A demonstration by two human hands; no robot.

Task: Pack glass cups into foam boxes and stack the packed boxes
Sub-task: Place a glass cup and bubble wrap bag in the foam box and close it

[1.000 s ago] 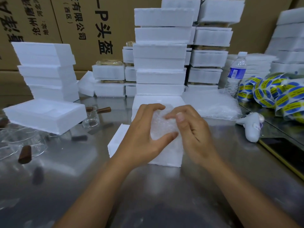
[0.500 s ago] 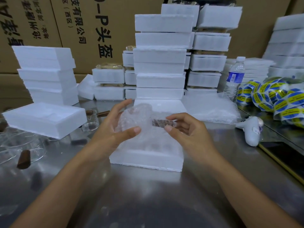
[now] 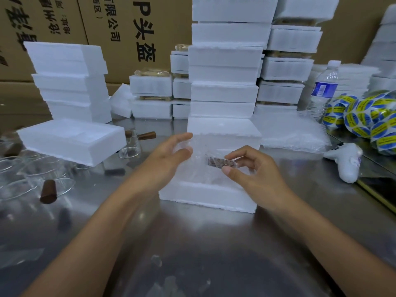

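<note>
Gently: keep wrap point(image 3: 194, 170) snug round cup point(image 3: 199, 155), turn handle point(image 3: 220, 162) to suit box point(image 3: 205, 196) on bench point(image 3: 192, 243), then lower level. Cradles cup just above box with left hand point(image 3: 169, 161), thumb and near-straight fingers loosely round it; pinches handle through wrap with right hand point(image 3: 257, 176), fingers curled, forearms reaching in low.

"头盔" (also "有限公司") on cardboard carton point(image 3: 171, 22)
</note>
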